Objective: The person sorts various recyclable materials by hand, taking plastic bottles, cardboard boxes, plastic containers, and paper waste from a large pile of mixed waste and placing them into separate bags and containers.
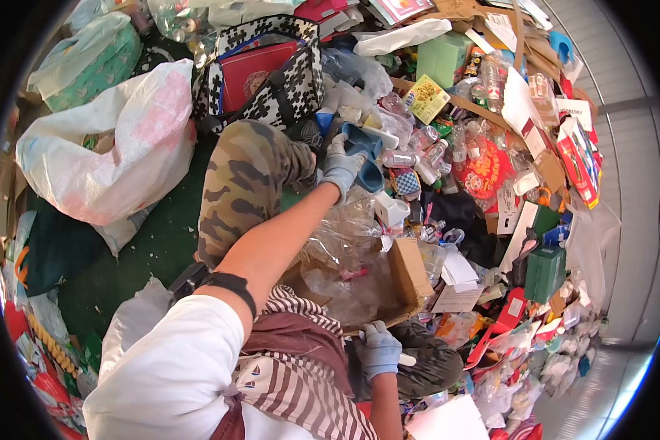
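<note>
My left hand (342, 167), in a pale blue-grey glove, reaches forward and grips a blue molded plastic piece (370, 174) with rounded hollows, over the heap of mixed waste. Nearer my body, my gloved right hand (381, 350) is closed around a slim object with a white end (407, 359); the rest of it is hidden. That hand is beside the edge of an open cardboard box (409, 271), which holds clear plastic film (337, 238) and a small pink scrap.
Plastic bottles (401, 159), cartons and paper spread along the right. A large white bag (117, 147) stands on the green floor (154, 235) at left. A black-and-white patterned bag (300, 73) holds a red item. My camouflage-covered knees flank the box.
</note>
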The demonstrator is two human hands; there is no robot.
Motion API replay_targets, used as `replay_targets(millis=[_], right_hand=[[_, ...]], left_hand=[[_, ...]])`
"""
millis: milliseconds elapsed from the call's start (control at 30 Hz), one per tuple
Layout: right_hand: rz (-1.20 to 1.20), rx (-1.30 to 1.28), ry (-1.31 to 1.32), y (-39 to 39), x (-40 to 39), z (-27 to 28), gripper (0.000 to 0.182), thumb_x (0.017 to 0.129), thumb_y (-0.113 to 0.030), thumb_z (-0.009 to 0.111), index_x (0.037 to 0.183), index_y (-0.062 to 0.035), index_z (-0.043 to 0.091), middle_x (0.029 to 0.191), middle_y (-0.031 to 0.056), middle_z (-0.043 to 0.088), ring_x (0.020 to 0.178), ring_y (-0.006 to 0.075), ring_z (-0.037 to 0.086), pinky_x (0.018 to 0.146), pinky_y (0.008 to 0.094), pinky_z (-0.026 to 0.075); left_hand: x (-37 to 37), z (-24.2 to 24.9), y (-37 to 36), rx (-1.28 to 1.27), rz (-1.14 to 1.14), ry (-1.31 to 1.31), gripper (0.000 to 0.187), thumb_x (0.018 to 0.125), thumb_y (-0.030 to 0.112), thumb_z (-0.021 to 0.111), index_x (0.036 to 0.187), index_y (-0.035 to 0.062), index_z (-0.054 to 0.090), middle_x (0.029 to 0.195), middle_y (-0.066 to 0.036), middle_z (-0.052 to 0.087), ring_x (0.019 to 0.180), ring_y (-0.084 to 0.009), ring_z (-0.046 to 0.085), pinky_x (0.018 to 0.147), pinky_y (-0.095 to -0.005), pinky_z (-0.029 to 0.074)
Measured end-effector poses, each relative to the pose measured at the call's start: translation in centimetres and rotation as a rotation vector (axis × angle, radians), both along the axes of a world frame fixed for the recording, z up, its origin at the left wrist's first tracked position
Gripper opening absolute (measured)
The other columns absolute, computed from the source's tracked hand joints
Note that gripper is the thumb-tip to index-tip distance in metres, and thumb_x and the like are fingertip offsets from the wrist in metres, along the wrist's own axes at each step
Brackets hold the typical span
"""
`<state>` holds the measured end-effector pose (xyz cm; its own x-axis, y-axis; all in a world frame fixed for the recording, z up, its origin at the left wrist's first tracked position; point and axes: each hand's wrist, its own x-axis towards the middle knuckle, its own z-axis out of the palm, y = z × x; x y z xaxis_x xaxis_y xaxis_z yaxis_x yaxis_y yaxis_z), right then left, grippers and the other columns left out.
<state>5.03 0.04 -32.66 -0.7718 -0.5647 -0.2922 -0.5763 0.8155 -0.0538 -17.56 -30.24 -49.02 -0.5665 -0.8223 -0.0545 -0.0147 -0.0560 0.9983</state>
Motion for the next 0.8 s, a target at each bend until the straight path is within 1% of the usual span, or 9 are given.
replay_targets(millis=[100,133,167,200,367,433,567,700,800], right_hand=[[-0.026,-0.097,0.033,0.0,-0.7,0.1,0.012,0.071,-0.024,0.064,0.077,-0.0156,0.058,0.080,0.0040,0.055,0.070,0.0245,0.059,0.057,0.0399,0.047],[-0.023,-0.101,0.036,-0.3,-1.1,0.4,0.011,0.071,-0.023,0.065,0.077,-0.0157,0.058,0.080,0.0042,0.056,0.069,0.0250,0.059,0.057,0.0398,0.046],[-0.012,-0.093,0.036,-0.5,-1.6,0.5,0.012,0.071,-0.024,0.065,0.078,-0.0157,0.059,0.081,0.0042,0.056,0.070,0.0253,0.059,0.057,0.0402,0.046],[-0.006,-0.081,0.034,-0.6,-2.1,0.6,0.014,0.070,-0.024,0.066,0.079,-0.0155,0.059,0.082,0.0046,0.056,0.071,0.0257,0.059,0.057,0.0403,0.046],[0.019,-0.033,-0.065,-2.2,-4.9,3.9,0.027,0.062,-0.022,0.070,0.085,-0.0117,0.061,0.083,0.0071,0.057,0.075,0.0296,0.059,0.063,0.0381,0.046],[0.080,-0.017,-0.085,-2.8,-5.8,5.2,0.028,0.061,-0.022,0.070,0.085,-0.0117,0.061,0.083,0.0068,0.057,0.075,0.0292,0.059,0.063,0.0378,0.046],[0.134,-0.065,-0.068,-3.0,-5.9,6.6,0.028,0.060,-0.021,0.071,0.085,-0.0122,0.062,0.084,0.0057,0.058,0.075,0.0279,0.060,0.064,0.0371,0.046],[0.107,-0.132,-0.061,-2.5,-5.1,6.8,0.027,0.059,-0.019,0.071,0.083,-0.0120,0.061,0.083,0.0060,0.058,0.075,0.0274,0.059,0.064,0.0367,0.046],[0.067,-0.093,-0.108,-2.0,-4.5,6.3,0.020,0.066,-0.023,0.067,0.083,-0.0145,0.060,0.083,0.0057,0.056,0.074,0.0272,0.059,0.063,0.0389,0.046]], left_hand=[[5.9,10.3,1.5,0.164,-0.235,0.108,0.041,0.076,-0.002,0.059,0.114,0.0012,0.046,0.104,-0.010,0.056,0.093,-0.0185,0.055,0.082,-0.0287,0.045],[7.3,12.0,3.0,-0.226,-0.253,0.044,0.029,0.076,-0.003,0.056,0.105,0.0023,0.053,0.099,-0.010,0.059,0.090,-0.0187,0.057,0.082,-0.0289,0.045],[8.7,12.1,4.7,-0.273,-0.403,0.235,0.024,0.076,0.001,0.056,0.100,0.0056,0.057,0.095,-0.011,0.060,0.087,-0.0222,0.059,0.080,-0.0310,0.046],[11.6,15.5,5.6,-0.330,-0.709,0.062,0.021,0.078,0.011,0.056,0.099,0.0084,0.059,0.092,-0.013,0.060,0.086,-0.0270,0.059,0.079,-0.0328,0.046],[18.2,9.6,12.0,-0.584,-1.522,-0.411,0.035,0.088,0.034,0.048,0.112,0.0101,0.053,0.108,-0.015,0.058,0.099,-0.0309,0.055,0.086,-0.0382,0.042],[19.8,8.5,13.7,-0.215,-1.586,-0.162,0.036,0.086,0.033,0.047,0.113,0.0114,0.054,0.106,-0.014,0.059,0.098,-0.0305,0.056,0.085,-0.0375,0.042],[19.8,10.6,13.2,-0.044,-1.645,-0.160,0.044,0.091,0.038,0.042,0.126,0.0116,0.045,0.116,-0.016,0.054,0.106,-0.0274,0.052,0.092,-0.0352,0.037],[21.9,14.2,11.1,-0.051,-1.724,-0.034,0.061,0.084,0.048,0.050,0.131,0.0111,0.036,0.115,-0.018,0.055,0.107,-0.0288,0.051,0.090,-0.0342,0.038],[23.5,15.9,12.1,-0.459,-1.706,-0.360,0.067,0.074,0.049,0.059,0.127,0.0143,0.039,0.103,-0.020,0.059,0.096,-0.0355,0.057,0.083,-0.0397,0.043]])
